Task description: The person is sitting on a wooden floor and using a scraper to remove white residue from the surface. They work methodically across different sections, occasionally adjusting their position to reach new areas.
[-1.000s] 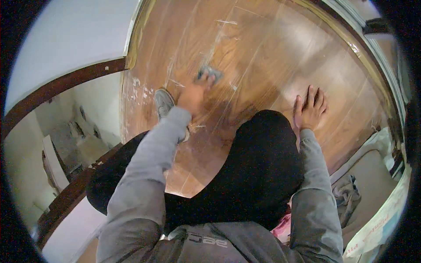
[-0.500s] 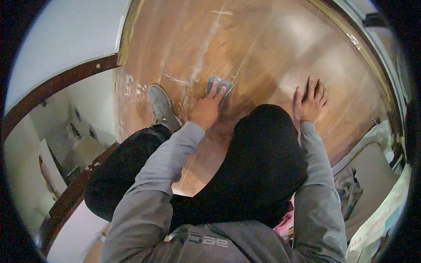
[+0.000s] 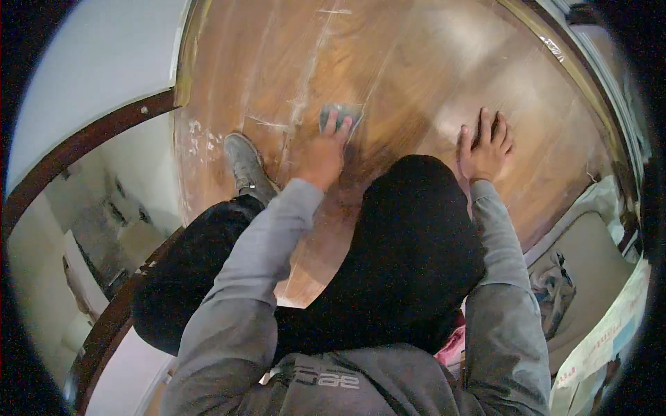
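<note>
My left hand (image 3: 323,154) presses a flat, grey, four-cornered scraper (image 3: 353,111) against the wood-look floor (image 3: 409,83). Two of its fingers stretch over the top of the piece; the far side of the grip is hidden, and the motion blurs it a little. To the right, my right hand (image 3: 486,154) lies flat on the same boards with its fingers spread, holding nothing. Whitish streaks and smears (image 3: 298,107) run across the planks around the scraper.
My grey shoe (image 3: 245,163) and bent black-clad knee (image 3: 420,208) flank the left hand. A dark brown curved edge (image 3: 90,128) borders a lower area at left. Tape lines the floor's far right rim (image 3: 562,59). A crumpled cloth (image 3: 553,291) lies at right.
The scraper and my left hand have shifted slightly away from me and left in the picture. My right hand stays spread on the floor; the whole view has moved a little.
</note>
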